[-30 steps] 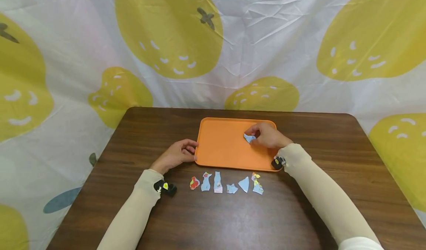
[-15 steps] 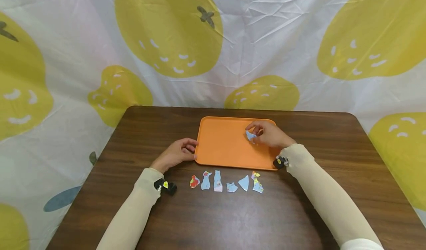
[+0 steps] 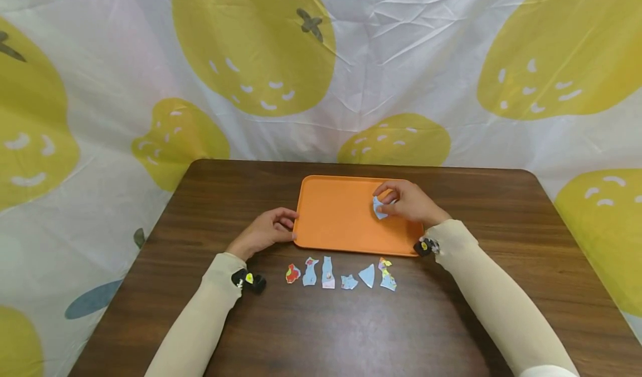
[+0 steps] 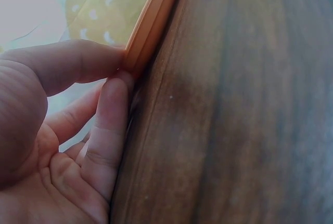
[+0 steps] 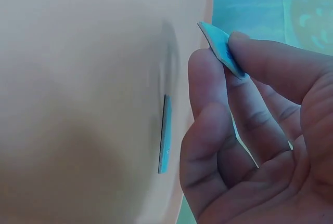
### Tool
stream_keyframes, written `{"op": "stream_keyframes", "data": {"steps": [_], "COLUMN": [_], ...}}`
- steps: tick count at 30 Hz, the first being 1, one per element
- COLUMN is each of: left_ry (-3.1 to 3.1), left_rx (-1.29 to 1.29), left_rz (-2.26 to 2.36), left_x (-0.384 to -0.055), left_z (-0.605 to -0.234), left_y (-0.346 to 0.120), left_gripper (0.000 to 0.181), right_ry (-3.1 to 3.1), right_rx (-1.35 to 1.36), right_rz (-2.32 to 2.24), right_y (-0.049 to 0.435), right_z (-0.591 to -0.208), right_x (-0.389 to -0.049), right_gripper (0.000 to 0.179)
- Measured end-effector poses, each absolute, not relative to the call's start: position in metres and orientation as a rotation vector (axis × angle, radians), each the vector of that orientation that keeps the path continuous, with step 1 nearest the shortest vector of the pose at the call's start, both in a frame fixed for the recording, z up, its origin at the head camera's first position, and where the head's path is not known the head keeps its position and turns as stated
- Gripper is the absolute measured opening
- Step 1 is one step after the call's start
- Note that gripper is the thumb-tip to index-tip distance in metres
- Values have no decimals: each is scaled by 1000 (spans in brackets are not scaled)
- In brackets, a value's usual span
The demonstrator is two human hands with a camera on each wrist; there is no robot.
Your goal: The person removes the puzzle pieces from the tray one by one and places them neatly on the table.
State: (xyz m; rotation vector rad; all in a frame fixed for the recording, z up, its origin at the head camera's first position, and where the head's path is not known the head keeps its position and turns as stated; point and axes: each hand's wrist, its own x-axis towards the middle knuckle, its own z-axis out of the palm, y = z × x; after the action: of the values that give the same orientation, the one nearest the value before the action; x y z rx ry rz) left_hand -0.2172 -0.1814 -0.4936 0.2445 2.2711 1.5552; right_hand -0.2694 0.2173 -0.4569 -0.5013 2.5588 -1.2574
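Note:
An orange tray (image 3: pixel 331 215) lies on the table. My left hand (image 3: pixel 263 235) touches its left edge with thumb and fingertips; the left wrist view shows them against the tray wall (image 4: pixel 148 26). Over the tray's right part, my right hand (image 3: pixel 411 203) pinches a light blue puzzle piece (image 3: pixel 379 208) between thumb and fingers. In the right wrist view, this held puzzle piece (image 5: pixel 221 47) is tilted above the tray. A second blue puzzle piece (image 5: pixel 165 135) lies on the tray there; in the head view the right hand mostly hides it.
In front of the tray is a row of several puzzle pieces: a red one (image 3: pixel 293 273), a triangular blue one (image 3: pixel 367 276) and a yellow-and-blue one (image 3: pixel 387 275) among them. The brown table (image 3: pixel 321 332) meets a fruit-patterned curtain (image 3: pixel 361 76) behind.
My right hand has shifted slightly to the right, and the blue puzzle piece has turned to a more upright angle in its fingers. The left hand stays at the tray edge.

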Motion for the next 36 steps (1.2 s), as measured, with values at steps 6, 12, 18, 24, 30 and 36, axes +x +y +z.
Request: {"op": "stream_keyframes", "data": {"steps": [6,12,18,24,30,36], "left_ry": [2276,2270,2277,2288,2288,2290], "left_rx": [252,265,261,281,288,283], "left_rz": [1559,1562,1554,1554,1556,1556], "left_x": [-218,-218,-217,-217,-218,-218], "left_z": [-494,-495,-495,-495,-497,-497], "left_y": [-181,-181,-181,-181,-181,-180], "left_gripper": [52,53,52,53,52,52], "right_ry": [2508,2467,2427,2413,2394,2390], "right_rx": [-562,-563,-498,-454,-456,-495], "right_rz": [-1334,-1379,-1430,-1475,-1473,-1444], "right_y": [218,218,220,226,234,239], "right_z": [-457,-455,-454,-457,-458,-455], "right_x": [-265,-257,-247,-238,-230,-220], "right_gripper": [34,33,34,34,36,40]}}
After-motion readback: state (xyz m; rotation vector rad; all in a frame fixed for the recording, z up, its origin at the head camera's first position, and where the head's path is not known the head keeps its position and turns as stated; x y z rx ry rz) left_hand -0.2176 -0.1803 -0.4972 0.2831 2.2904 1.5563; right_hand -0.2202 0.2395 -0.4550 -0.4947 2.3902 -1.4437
